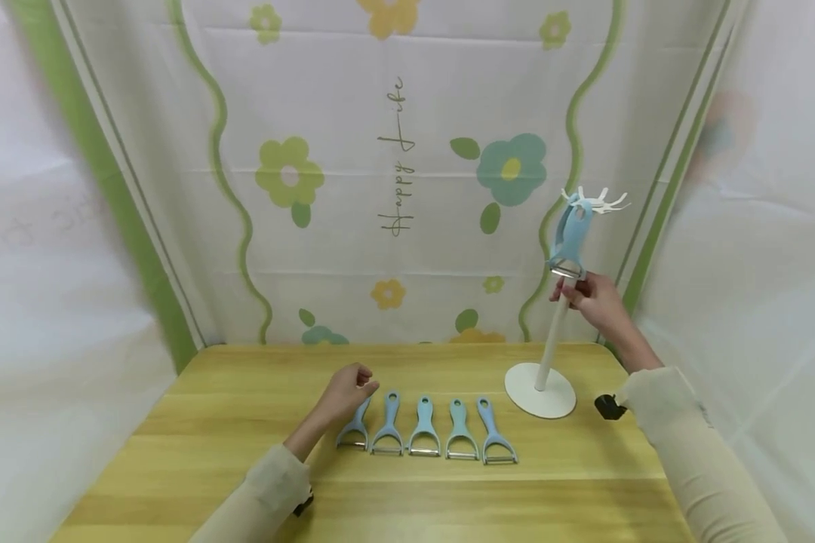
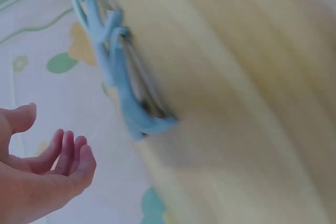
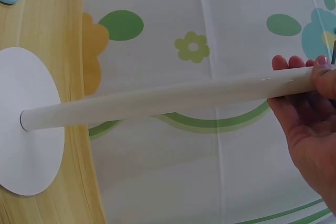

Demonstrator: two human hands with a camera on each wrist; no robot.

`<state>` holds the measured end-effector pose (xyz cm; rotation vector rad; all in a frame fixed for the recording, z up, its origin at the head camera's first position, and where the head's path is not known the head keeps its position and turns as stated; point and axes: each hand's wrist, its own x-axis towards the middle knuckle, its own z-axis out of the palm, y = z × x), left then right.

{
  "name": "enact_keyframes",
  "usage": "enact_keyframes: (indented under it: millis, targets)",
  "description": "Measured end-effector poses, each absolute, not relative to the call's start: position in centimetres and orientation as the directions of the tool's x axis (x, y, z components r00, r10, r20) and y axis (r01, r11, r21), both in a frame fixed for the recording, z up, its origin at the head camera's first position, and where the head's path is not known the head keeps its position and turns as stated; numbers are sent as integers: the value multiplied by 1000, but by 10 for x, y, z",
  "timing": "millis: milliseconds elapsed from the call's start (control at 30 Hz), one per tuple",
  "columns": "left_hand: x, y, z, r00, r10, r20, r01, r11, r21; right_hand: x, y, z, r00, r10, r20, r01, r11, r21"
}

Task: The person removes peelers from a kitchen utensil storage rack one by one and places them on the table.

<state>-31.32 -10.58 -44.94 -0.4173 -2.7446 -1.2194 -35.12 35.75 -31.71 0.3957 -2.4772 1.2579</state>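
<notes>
A white stand with a round base and hooks at its top [image 1: 550, 339] stands on the right of the table. My right hand [image 1: 596, 302] grips its pole [image 3: 173, 98] near the upper end, just below two light-blue peelers [image 1: 573, 235] hanging from the hooks. Several blue Y-shaped peelers [image 1: 424, 426] lie in a row, handles pointing away from me. By the handle of the leftmost peeler [image 1: 355, 431] is my left hand [image 1: 342, 392]. In the left wrist view, that hand [image 2: 44, 174] has loosely bent fingers with nothing between them, apart from the peelers [image 2: 128, 98].
The wooden table [image 1: 197, 452] reaches a back edge before a white curtain [image 1: 353, 98] printed with flowers. White sheets hang on both sides, the right one [image 1: 754, 302] close to my right arm. The stand's round base [image 1: 550, 407] sits right of the peeler row.
</notes>
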Motion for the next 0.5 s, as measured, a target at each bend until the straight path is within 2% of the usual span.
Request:
enact_keyframes:
  millis: [500]
  targets:
    - [-316, -64, -412, -920, 280, 274, 389, 564, 729, -352, 360, -318, -897, -121, 424, -412, 572, -709]
